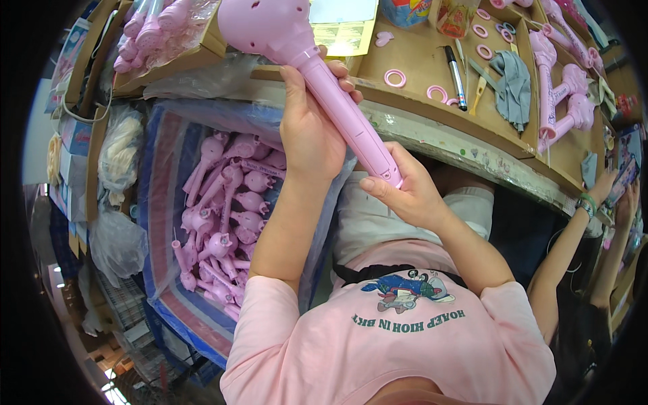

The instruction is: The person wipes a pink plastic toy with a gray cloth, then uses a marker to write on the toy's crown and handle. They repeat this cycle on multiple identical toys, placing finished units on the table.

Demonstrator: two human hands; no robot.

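A large pink plastic toy wand slants across the top middle, its round head up and to the left, with small holes in it. My left hand is closed around the handle just below the head. The fingers of my right hand grip the lower end of the handle, thumb on the near face. A rectangular panel outline and a small hole show on that face. The top of the wand's head is cut off by the frame's upper edge.
To my left stands a blue-and-red striped bag full of pink wand parts. On the bench, a cardboard tray holds pink rings, a marker and a grey cloth. A co-worker's arms reach in at the right.
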